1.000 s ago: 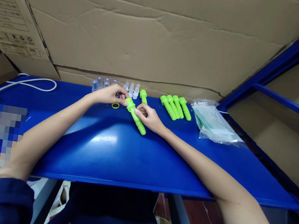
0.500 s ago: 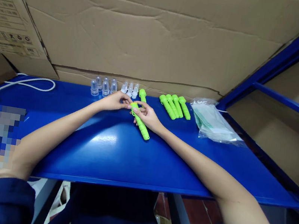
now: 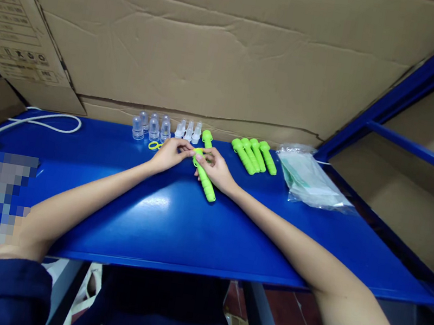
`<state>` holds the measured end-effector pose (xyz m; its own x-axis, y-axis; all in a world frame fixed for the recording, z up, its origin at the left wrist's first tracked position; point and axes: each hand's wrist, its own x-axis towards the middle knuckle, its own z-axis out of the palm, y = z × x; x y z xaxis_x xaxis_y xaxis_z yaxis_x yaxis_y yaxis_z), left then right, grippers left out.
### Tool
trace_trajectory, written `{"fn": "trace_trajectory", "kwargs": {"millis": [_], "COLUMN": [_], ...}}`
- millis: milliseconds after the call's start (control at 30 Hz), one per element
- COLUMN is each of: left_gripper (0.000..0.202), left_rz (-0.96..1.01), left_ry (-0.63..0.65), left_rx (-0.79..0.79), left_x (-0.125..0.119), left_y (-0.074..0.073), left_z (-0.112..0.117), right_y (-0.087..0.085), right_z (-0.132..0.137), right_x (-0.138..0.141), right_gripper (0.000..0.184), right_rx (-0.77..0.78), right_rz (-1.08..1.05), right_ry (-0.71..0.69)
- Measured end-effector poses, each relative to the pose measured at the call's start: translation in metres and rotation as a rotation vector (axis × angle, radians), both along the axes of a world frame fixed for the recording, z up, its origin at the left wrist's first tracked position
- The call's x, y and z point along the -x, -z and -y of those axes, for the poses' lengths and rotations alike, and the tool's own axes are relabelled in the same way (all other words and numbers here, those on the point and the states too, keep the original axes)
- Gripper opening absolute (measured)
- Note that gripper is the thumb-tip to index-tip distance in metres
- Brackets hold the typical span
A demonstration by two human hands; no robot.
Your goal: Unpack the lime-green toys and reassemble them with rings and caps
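Note:
A bright green flashlight-shaped tube (image 3: 206, 184) slants over the blue table, its wide head up and its narrow end toward me. My right hand (image 3: 218, 171) is closed around its upper part. At the head sits a yellow ring (image 3: 199, 150), which the pinched fingertips of my left hand (image 3: 171, 154) hold at its left edge. Just left of that hand, yellow rings (image 3: 154, 145) lie on the table, partly covered by it. Behind my hands another green tube (image 3: 206, 138) lies with its lower part hidden.
Several clear plastic caps (image 3: 154, 129) and smaller whitish cone-shaped pieces (image 3: 189, 131) stand along the back. Several green tubes (image 3: 248, 156) lie to the right, beside a clear plastic bag (image 3: 309, 177). A white cable (image 3: 53, 127) loops at left. Cardboard (image 3: 218, 47) walls the back.
My left hand has shifted slightly down and right, uncovering the yellow rings on the table. The tube's lower end has moved a little left in my right hand.

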<state>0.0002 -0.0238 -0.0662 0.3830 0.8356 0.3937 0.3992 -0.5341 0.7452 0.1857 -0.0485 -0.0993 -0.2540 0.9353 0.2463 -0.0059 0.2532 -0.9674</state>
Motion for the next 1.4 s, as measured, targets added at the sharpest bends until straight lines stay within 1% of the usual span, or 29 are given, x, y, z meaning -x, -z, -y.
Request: {"fn": "trace_trajectory", "kwargs": {"millis": [100,233,333,467,700,900,1033,1200,1300,1400], "left_gripper": [0.026,0.030,0.032,0.031,0.023,0.018,0.017,0.018,0.019,0.023], "left_rz": [0.034,0.089,0.153,0.185,0.116,0.019,-0.026,-0.058,-0.110,-0.131], "left_ry": [-0.002,0.038,0.059,0.021,-0.083,-0.157,-0.179,-0.201,-0.219,-0.205], "left_rx": [0.011,-0.002,0.035,0.057,0.045,0.037,-0.007,-0.024,-0.041,-0.077], "left_x": [0.001,0.000,-0.002,-0.004,-0.007,-0.010,-0.013,-0.013,-0.016,-0.020], "left_y": [0.004,0.008,0.009,0.008,0.011,0.007,0.006,0.008,0.011,0.015], "left_z": [-0.002,-0.004,-0.002,0.003,0.010,0.024,0.029,0.028,0.028,0.032], "right_y": [0.000,0.000,-0.001,-0.003,-0.003,-0.003,-0.003,-0.001,0.001,0.002], "right_z": [0.000,-0.001,0.000,0.003,0.006,0.007,0.008,0.006,0.005,0.002], "right_x": [0.000,0.000,0.002,0.003,0.002,0.002,0.002,0.002,0.001,0.000], "right_gripper": [0.060,0.060,0.061,0.061,0.058,0.058,0.058,0.056,0.058,0.062], "right_rx": [0.015,0.002,-0.016,-0.032,-0.049,-0.029,-0.050,-0.074,-0.077,-0.064], "right_rz": [0.001,-0.034,-0.069,-0.083,-0.060,-0.018,-0.010,0.005,0.008,-0.004], "right_ry": [0.004,0.004,0.020,0.034,0.064,0.080,0.104,0.108,0.118,0.154]}}
